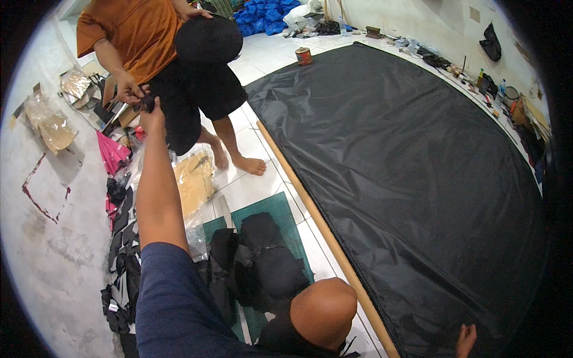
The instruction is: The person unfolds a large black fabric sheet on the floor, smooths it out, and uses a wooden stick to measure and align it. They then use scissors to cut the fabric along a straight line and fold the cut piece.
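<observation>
My left arm reaches up to the far left, and my left hand [153, 117] is closed on a small black piece [147, 102] that looks like cloth. Another person's hand [128, 89] meets mine at that same piece; its exact shape is too small to tell. At the lower right, my right hand [466, 341] lies against a wide black sheet [406, 161], its fingers loosely apart and nothing visible in them. The sheet is spread over the floor with wrinkles across it, and a long tan roll or tube [322, 221] runs along its left edge.
My bent knee [325, 310] shows beside a green cutting mat [286, 215] bearing black cloth pieces [268, 262]. The other person stands barefoot, holding a round black thing [209, 39]. Black scraps [122, 268] line the left wall. A tin can [304, 56] rests on the sheet's far edge.
</observation>
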A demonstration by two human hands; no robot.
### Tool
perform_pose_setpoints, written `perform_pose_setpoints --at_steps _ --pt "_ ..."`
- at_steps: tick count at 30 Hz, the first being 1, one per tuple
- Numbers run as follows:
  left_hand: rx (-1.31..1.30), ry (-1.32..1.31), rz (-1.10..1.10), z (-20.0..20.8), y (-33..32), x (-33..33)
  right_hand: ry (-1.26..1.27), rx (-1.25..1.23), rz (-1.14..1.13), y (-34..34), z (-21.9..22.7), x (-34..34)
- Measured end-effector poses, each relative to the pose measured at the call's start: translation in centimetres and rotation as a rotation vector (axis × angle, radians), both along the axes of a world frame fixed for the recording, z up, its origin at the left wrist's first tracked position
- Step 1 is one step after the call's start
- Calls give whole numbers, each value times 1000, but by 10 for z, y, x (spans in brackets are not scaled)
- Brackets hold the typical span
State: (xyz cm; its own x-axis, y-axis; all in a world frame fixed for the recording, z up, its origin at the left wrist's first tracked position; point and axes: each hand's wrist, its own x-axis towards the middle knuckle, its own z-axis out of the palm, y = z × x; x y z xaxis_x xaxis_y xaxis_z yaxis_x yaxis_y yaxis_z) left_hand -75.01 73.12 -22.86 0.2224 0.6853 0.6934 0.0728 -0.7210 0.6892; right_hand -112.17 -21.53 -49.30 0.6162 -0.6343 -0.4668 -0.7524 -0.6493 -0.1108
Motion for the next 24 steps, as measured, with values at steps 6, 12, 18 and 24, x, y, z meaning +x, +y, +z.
perform_pose_setpoints --at_steps 6,12,18,24 --pt "-285 -153 -531 -24 -61 -37 22 -19 144 17 15 4" --pt "-488 -402 -746 -33 -117 -81 -134 -62 186 3 1 -13" --pt "-535 -480 -744 -31 -86 -90 -227 -80 315 3 -8 -9" --pt "-656 -533 -897 -52 -103 -106 -287 -119 370 -16 -20 -20"
